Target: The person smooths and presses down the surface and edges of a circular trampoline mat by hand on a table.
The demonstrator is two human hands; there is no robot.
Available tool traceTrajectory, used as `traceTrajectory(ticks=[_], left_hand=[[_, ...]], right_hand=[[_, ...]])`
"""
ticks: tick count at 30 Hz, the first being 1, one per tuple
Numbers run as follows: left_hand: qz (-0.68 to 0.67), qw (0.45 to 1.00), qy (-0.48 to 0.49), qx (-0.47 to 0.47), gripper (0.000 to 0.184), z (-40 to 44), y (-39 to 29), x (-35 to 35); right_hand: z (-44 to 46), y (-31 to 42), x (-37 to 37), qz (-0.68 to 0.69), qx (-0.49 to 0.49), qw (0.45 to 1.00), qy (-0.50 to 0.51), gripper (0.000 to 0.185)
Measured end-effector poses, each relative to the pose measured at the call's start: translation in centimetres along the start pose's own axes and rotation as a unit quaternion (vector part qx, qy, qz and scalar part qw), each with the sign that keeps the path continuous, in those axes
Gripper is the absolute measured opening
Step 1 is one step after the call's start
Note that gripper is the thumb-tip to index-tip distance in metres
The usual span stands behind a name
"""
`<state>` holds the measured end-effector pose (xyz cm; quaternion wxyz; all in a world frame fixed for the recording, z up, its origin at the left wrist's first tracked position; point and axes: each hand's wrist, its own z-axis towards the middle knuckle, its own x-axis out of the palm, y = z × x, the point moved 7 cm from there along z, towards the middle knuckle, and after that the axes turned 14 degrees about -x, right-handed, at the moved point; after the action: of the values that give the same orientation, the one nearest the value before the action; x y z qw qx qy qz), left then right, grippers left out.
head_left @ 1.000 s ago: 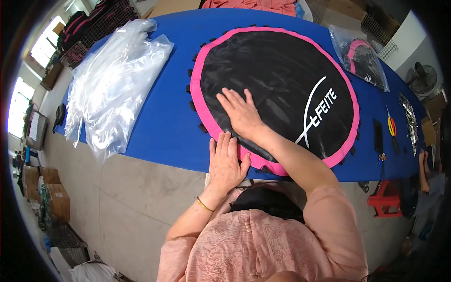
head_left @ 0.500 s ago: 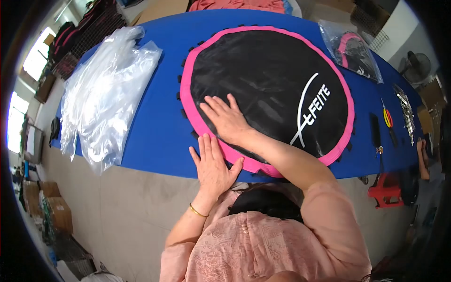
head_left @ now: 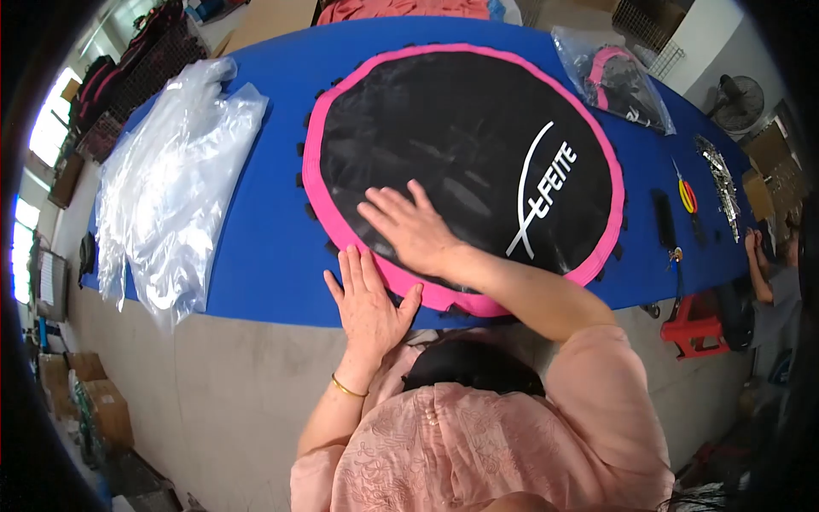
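Note:
A large round black mat (head_left: 444, 111) with a pink border, short dark tabs around its edge and white lettering lies flat on the blue table. My right hand (head_left: 414, 230) rests palm down on the black fabric near its lower left, fingers spread. Just below, my left hand (head_left: 373, 307) lies flat at the pink border (head_left: 317, 183), its fingertips on the rim and its thumb apart. Neither hand grips anything. Pale smudges show on the black surface, and my right forearm covers part of the near edge.
Clear plastic bags (head_left: 175, 188) are piled at the left of the blue table (head_left: 264, 222). At the right lie a bagged mat (head_left: 614, 81), red-yellow snips (head_left: 687, 196), a black strip (head_left: 663, 218) and small metal pieces (head_left: 718, 183). A red stool (head_left: 695, 324) and another person (head_left: 772, 282) are beyond.
The view has turned slightly right, so everything sits farther left in it. Against the mat, my right hand has slid a little to the right. The left stays at the rim.

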<state>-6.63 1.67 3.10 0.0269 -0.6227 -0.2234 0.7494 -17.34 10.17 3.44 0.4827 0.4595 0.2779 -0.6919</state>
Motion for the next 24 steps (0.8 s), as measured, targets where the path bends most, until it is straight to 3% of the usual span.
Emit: traceTrajectory(ticks=[7,20,24], left_hand=[[0.0,1.0,-0.006,0.0,0.105,0.0,0.1,0.3],[0.007,1.0,-0.01,0.015,0.102,-0.1,0.2,0.5],[0.002,1.0,-0.008,0.014,0.102,-0.2,-0.1,0.2]], right_hand=[[-5.8,-0.3,-2.6,0.012,0.038,0.998,0.053,0.063],[-5.2,0.3,-2.2,0.029,0.014,0.999,0.005,0.068],[-7.7,0.2,-3.1,0.022,0.028,0.998,0.055,0.071]])
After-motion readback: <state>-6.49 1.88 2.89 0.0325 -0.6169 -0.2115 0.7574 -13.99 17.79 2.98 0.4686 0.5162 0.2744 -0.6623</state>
